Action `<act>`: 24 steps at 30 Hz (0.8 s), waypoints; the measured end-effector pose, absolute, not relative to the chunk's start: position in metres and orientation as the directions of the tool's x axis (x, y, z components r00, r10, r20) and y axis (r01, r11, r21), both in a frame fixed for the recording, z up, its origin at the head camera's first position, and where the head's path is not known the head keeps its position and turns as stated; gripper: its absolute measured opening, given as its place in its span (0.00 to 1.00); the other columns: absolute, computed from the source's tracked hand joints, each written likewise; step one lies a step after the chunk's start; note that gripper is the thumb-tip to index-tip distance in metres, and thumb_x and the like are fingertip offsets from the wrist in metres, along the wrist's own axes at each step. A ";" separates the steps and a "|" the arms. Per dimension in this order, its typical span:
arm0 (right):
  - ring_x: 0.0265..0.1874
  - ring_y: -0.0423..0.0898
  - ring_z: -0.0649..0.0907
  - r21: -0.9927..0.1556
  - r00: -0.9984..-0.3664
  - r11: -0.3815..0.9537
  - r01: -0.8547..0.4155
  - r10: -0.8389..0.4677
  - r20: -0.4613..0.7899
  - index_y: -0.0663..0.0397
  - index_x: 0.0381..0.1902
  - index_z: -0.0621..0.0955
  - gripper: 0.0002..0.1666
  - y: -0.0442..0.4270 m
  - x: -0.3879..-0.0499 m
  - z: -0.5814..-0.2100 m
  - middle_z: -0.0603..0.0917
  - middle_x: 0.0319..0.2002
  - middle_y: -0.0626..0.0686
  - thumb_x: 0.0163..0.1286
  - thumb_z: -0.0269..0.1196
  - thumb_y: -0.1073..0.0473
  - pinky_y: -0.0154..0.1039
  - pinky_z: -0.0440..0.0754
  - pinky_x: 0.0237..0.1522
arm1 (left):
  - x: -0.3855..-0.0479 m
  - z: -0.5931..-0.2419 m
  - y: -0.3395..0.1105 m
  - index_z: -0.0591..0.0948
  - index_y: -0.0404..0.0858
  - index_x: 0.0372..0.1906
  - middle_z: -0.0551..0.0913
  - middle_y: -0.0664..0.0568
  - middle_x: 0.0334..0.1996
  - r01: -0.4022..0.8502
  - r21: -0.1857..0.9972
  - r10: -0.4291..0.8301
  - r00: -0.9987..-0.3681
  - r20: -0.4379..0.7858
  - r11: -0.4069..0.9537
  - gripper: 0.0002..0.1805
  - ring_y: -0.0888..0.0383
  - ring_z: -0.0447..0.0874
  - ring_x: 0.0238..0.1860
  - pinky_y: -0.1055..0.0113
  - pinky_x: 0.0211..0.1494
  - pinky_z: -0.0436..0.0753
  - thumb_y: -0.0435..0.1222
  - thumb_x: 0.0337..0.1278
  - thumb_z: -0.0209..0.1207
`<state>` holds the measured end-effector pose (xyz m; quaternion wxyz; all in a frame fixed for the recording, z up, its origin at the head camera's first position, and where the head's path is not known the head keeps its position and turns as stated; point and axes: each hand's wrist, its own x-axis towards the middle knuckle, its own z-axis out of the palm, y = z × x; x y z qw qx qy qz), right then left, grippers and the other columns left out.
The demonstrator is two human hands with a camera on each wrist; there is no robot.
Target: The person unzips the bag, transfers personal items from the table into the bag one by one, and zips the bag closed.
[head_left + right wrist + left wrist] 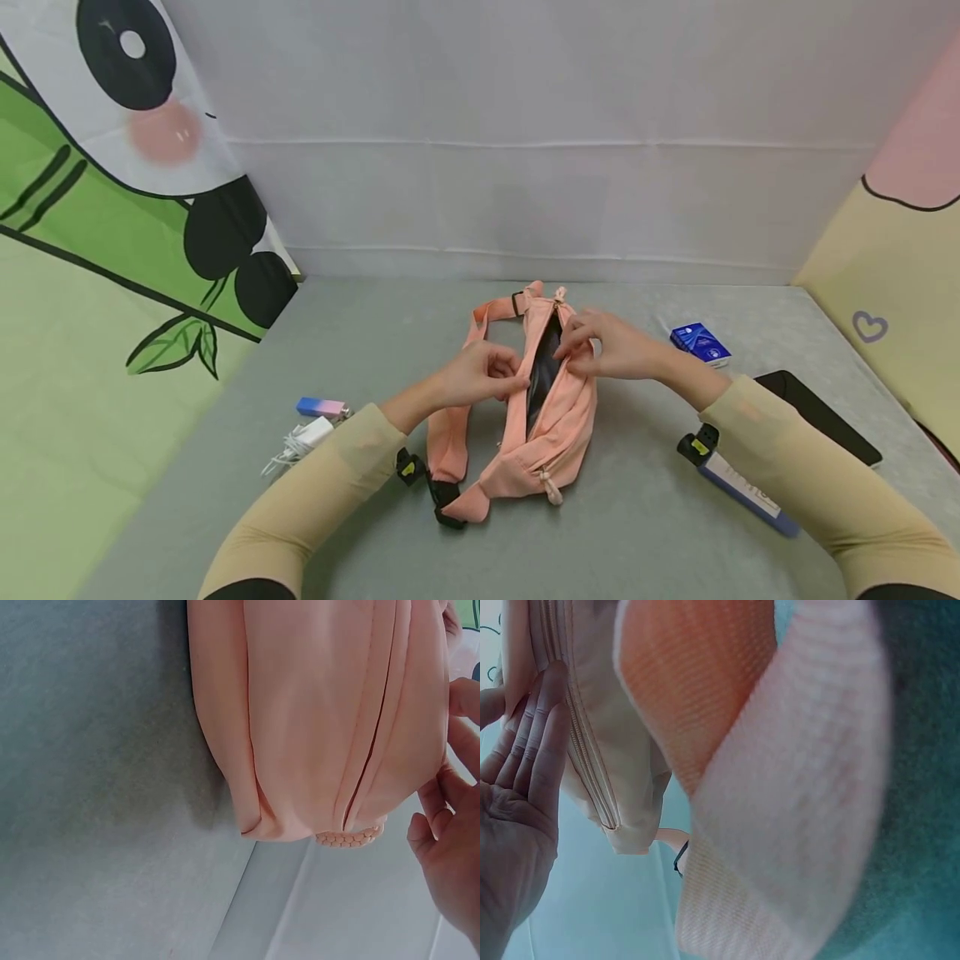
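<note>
A peach waist bag [558, 417] stands in the middle of the table with its long zip opening spread, showing a dark lining [543, 367]. My left hand [480, 372] pinches the left edge of the opening between thumb and fingers. On the opposite edge, my right hand [603, 343] grips the fabric, its fingertips at the mouth of the bag. In the left wrist view a zip [581, 742] runs down beside the left fingers, and the twisted strap [780, 787] fills the foreground. The right wrist view shows the bag's outer side [315, 712]. No contents can be made out inside.
To the left lie a white charger with its cable [309, 435] and a small blue-and-pink item [321, 407]. On the right are a blue box [701, 343], a flat black object [821, 417] and a long blue item with a white label [750, 496], partly beneath the right forearm.
</note>
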<state>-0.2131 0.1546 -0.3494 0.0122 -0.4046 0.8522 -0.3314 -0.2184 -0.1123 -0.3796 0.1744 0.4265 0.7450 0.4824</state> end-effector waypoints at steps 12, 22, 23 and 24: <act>0.38 0.45 0.78 -0.589 -0.636 0.391 -0.707 -0.715 0.290 0.54 0.35 0.87 0.06 0.160 -0.214 -0.352 0.83 0.36 0.43 0.62 0.67 0.68 0.61 0.49 0.68 | -0.219 -0.376 -0.114 0.77 0.35 0.27 0.82 0.49 0.19 0.469 0.868 0.811 -0.565 0.152 0.164 0.11 0.39 0.82 0.24 0.43 0.34 0.80 0.32 0.67 0.58; 0.34 0.43 0.72 -0.556 -0.655 0.439 -0.706 -0.704 0.274 0.47 0.31 0.87 0.02 0.165 -0.209 -0.353 0.79 0.32 0.39 0.63 0.70 0.56 0.42 0.70 0.38 | -0.218 -0.375 -0.120 0.74 0.36 0.24 0.80 0.47 0.17 0.500 0.848 0.800 -0.574 0.173 0.176 0.14 0.47 0.80 0.19 0.65 0.23 0.72 0.31 0.68 0.57; 0.34 0.43 0.72 -0.551 -0.657 0.445 -0.706 -0.703 0.274 0.46 0.30 0.87 0.02 0.165 -0.208 -0.353 0.79 0.31 0.38 0.63 0.70 0.57 0.42 0.69 0.38 | -0.218 -0.375 -0.120 0.74 0.36 0.23 0.79 0.46 0.16 0.501 0.849 0.801 -0.572 0.176 0.170 0.14 0.49 0.80 0.19 0.67 0.22 0.70 0.30 0.68 0.56; 0.34 0.42 0.72 -0.547 -0.658 0.449 -0.706 -0.701 0.274 0.46 0.29 0.86 0.03 0.166 -0.207 -0.353 0.78 0.31 0.38 0.63 0.70 0.57 0.42 0.69 0.39 | -0.218 -0.375 -0.120 0.74 0.35 0.23 0.79 0.45 0.16 0.502 0.849 0.802 -0.570 0.179 0.167 0.14 0.51 0.79 0.18 0.67 0.22 0.69 0.29 0.68 0.56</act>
